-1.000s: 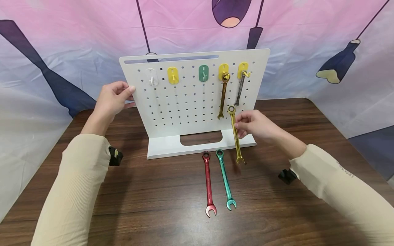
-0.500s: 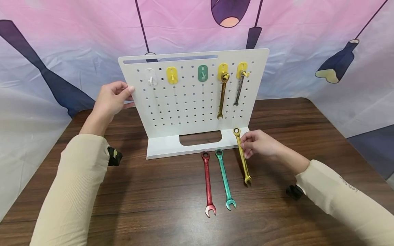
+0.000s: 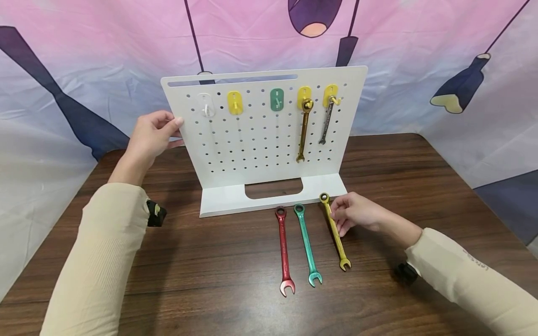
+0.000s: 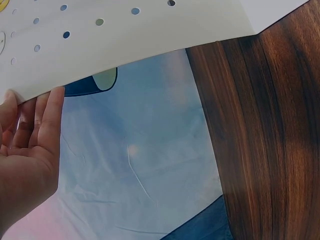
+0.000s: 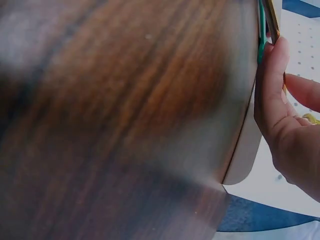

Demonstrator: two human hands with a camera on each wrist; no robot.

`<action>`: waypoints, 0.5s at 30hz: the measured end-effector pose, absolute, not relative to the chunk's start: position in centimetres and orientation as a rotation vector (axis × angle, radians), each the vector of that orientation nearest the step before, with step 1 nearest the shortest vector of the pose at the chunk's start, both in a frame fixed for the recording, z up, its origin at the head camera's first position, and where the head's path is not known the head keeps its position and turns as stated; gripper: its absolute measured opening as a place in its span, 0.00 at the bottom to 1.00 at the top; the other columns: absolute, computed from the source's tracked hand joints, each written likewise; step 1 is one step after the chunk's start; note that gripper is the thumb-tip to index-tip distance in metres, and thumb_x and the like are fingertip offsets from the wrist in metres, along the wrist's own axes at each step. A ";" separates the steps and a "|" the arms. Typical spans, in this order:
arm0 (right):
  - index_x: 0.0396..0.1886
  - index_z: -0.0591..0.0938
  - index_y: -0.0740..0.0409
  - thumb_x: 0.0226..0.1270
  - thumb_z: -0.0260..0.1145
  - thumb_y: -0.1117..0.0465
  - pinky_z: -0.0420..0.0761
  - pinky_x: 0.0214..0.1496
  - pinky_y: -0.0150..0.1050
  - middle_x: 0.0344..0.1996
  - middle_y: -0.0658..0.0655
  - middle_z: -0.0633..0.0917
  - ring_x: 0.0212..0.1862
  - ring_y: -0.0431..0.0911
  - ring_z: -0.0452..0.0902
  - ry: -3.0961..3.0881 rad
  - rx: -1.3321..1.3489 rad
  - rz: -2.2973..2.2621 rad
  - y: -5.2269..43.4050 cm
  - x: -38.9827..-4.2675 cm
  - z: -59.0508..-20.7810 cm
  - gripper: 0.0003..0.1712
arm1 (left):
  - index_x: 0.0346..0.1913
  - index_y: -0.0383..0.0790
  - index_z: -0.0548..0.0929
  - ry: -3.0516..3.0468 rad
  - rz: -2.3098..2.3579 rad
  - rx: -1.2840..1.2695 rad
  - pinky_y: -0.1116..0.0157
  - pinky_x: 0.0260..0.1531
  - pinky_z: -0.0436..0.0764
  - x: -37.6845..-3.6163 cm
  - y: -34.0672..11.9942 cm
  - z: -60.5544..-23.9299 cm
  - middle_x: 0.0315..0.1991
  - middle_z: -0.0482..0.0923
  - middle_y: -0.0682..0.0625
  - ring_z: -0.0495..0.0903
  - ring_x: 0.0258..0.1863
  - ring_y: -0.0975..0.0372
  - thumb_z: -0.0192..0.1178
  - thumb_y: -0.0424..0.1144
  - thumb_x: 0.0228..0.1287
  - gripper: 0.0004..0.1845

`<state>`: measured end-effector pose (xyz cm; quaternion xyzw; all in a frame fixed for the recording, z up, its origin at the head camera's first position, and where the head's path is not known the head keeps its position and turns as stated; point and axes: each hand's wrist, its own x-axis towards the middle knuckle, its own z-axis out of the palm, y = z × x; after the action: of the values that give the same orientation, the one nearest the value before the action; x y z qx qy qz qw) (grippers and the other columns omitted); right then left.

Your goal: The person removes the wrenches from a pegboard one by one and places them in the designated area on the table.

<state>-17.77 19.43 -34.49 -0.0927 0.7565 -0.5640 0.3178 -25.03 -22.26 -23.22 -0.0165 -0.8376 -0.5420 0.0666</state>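
My left hand (image 3: 153, 135) pinches the left edge of a white pegboard (image 3: 252, 135) between thumb and fingers; the left wrist view shows the fingers (image 4: 47, 117) behind the edge. At the board's right front corner my right hand (image 3: 355, 212) pinches a yellow ratchet wrench (image 3: 335, 232) by its shaft, low at the tabletop, ring end toward the board. Left of it lie a green ratchet wrench (image 3: 307, 245) and a red ratchet wrench (image 3: 284, 252), roughly side by side. On the board hang a bronze wrench (image 3: 303, 133) and a smaller silver wrench (image 3: 326, 122).
Three hooks carry nothing: a white hook (image 3: 206, 105), a yellow hook (image 3: 235, 103) and a green hook (image 3: 277, 100). The board's base (image 3: 222, 200) stands on a dark wooden table (image 3: 201, 280). A printed cloth (image 3: 252, 32) hangs behind.
The yellow wrench has come down and toward me in my right hand, from in front of the board to the tabletop beside the green wrench. My left hand stays on the board's edge.
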 end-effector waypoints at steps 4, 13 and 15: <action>0.33 0.71 0.74 0.64 0.52 0.74 0.85 0.26 0.40 0.19 0.59 0.75 0.21 0.45 0.76 1.984 -0.247 -1.476 19.4 -17.8 -35.0 0.03 | 0.38 0.33 0.74 -2.522 -1.639 -0.050 0.73 0.33 0.83 -25.1 -22.3 -23.3 0.29 0.76 0.58 0.76 0.31 0.67 0.55 0.45 0.63 0.15; 0.32 0.71 0.74 0.63 0.51 0.75 0.85 0.24 0.38 0.21 0.59 0.73 0.21 0.44 0.75 1.982 -0.234 -1.434 19.3 -17.6 -35.6 0.03 | 0.37 0.33 0.74 -2.525 -1.644 -0.036 0.74 0.33 0.83 -24.9 -22.3 -23.2 0.30 0.76 0.57 0.76 0.32 0.66 0.55 0.45 0.63 0.15; 0.32 0.71 0.74 0.63 0.52 0.75 0.85 0.24 0.38 0.21 0.59 0.74 0.20 0.44 0.76 1.986 -0.230 -1.434 19.3 -17.6 -35.7 0.03 | 0.37 0.34 0.74 -2.527 -1.640 -0.042 0.74 0.33 0.83 -24.9 -22.3 -23.2 0.30 0.76 0.57 0.75 0.32 0.66 0.55 0.45 0.63 0.15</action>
<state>-17.63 19.27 -35.66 -0.0883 0.7607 -0.5494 0.3341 -24.93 -22.27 -23.22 -0.0139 -0.8370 -0.5433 0.0644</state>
